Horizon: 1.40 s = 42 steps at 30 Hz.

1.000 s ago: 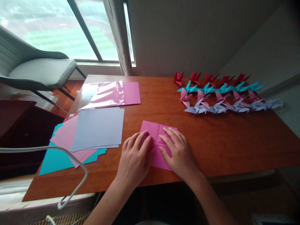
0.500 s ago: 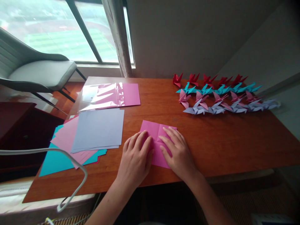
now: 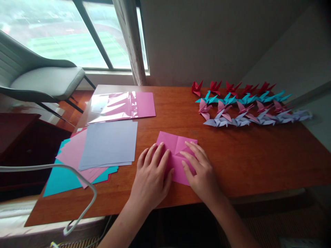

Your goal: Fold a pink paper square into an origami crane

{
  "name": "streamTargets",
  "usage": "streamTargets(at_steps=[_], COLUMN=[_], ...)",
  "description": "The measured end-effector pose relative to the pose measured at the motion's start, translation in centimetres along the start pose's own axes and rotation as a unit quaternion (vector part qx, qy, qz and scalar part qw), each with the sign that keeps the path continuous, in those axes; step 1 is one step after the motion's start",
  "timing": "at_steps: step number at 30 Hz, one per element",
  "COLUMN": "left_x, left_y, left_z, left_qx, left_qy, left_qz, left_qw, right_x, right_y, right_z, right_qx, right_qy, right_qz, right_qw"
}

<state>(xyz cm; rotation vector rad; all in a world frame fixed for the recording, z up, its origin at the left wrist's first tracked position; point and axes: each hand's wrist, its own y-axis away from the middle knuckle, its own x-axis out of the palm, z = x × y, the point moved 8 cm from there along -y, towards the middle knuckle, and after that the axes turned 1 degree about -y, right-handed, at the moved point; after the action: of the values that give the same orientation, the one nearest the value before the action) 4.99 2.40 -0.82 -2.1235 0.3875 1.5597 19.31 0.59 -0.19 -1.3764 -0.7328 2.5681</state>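
Note:
A square of pink origami paper (image 3: 178, 143) lies on the wooden table (image 3: 248, 155), marked by creases that cross near its middle. My left hand (image 3: 152, 172) rests on the sheet's left side, palm down, fingers stretched out and slightly bent. On the right side, my right hand (image 3: 201, 168) lies with its fingers spread over the paper. Both hands cover parts of the sheet's edges, so its left and right lower borders are partly hidden.
Folded paper cranes stand in rows at the back right: red (image 3: 197, 89), turquoise (image 3: 227, 99), pink (image 3: 205, 109) and lavender (image 3: 239, 120). Left lie lavender sheets (image 3: 110, 143), pink and turquoise sheets (image 3: 60, 179), and a clear packet (image 3: 116, 106) with pink paper. A white cable (image 3: 94, 196) loops at front left.
The pink paper and both hands have shifted slightly to the right. The right-hand fingers are a little lower on the sheet, showing more of its crease.

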Motion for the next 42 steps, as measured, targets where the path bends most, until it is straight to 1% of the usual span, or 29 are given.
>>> streamTargets(at_steps=[2, 9, 13, 20, 28, 34, 38, 42], left_x=[0.0, 0.2, 0.2, 0.2, 0.1, 0.2, 0.1, 0.0], left_y=[-0.1, -0.1, 0.0, -0.1, 0.2, 0.1, 0.1, 0.2], left_z=[0.0, 0.0, 0.1, 0.1, 0.4, 0.1, 0.0, 0.1], left_qx=[0.000, 0.004, 0.002, 0.000, -0.011, 0.012, 0.032, 0.040], left_qy=[0.000, 0.003, 0.005, 0.008, 0.015, 0.025, 0.040, 0.066], left_qz=[0.003, 0.013, 0.013, 0.008, 0.005, 0.017, 0.021, 0.018], left_qw=[1.000, 1.000, 1.000, 1.000, 1.000, 0.999, 0.998, 0.997], right_x=[0.0, 0.4, 0.3, -0.2, -0.6, -0.3, -0.1, -0.4], right_y=[-0.1, -0.2, -0.5, -0.6, -0.5, -0.4, -0.5, -0.6], right_z=[-0.4, -1.5, -1.9, -3.1, -3.5, -3.7, -3.8, -3.9], right_qx=[0.018, 0.065, 0.073, 0.091, 0.107, 0.104, 0.107, 0.121], right_qy=[-0.008, 0.006, 0.000, -0.008, 0.005, 0.021, 0.012, -0.005], right_qz=[-0.005, 0.008, 0.015, 0.003, -0.029, -0.031, -0.019, -0.027], right_qw=[1.000, 0.998, 0.997, 0.996, 0.994, 0.994, 0.994, 0.992])
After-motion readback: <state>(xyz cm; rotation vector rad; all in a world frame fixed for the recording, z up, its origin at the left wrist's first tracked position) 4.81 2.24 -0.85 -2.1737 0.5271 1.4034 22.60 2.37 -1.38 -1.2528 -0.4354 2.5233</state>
